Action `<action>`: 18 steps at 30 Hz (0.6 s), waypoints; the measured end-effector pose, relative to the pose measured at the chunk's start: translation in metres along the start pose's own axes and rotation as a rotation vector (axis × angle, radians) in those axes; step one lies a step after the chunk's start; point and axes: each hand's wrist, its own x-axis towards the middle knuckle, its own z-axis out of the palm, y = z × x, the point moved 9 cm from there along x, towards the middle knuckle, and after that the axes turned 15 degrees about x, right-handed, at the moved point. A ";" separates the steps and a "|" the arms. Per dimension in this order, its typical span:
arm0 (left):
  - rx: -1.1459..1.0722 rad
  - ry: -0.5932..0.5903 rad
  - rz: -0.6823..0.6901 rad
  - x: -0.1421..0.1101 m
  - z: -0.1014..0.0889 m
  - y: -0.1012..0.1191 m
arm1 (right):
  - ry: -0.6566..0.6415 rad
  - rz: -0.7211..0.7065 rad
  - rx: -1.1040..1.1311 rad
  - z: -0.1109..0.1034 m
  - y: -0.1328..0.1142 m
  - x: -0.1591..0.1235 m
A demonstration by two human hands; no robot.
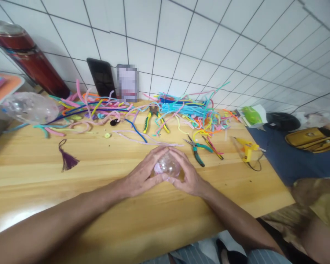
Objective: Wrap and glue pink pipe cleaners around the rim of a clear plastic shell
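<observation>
Both hands cup a clear plastic ball (pixel 169 165) with something pink inside, held just above the wooden table (pixel 99 205). My left hand (pixel 141 174) wraps its left side with fingers curled over the top. My right hand (pixel 187 172) wraps the right side the same way, fingertips meeting the left hand's. A pale pink pipe cleaner (pixel 143 139) lies just beyond the hands.
Piles of coloured pipe cleaners (pixel 187 110) spread across the table's far side. Yellow-handled pliers (pixel 154 119), teal pliers (pixel 198 150), a yellow glue gun (pixel 247 150), a purple tassel (pixel 67 159), a clear bag (pixel 30 106), a dark phone (pixel 101 77) and a red flask (pixel 30 58) are there too.
</observation>
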 end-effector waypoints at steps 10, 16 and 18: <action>0.026 -0.009 0.033 -0.001 -0.001 0.001 | -0.024 -0.060 -0.008 0.002 -0.009 0.002; 0.127 0.023 -0.069 -0.009 -0.004 -0.014 | 0.146 0.033 0.028 -0.030 0.001 0.000; 0.146 0.055 -0.108 -0.010 -0.007 -0.020 | 0.291 0.113 -0.037 -0.062 0.008 -0.002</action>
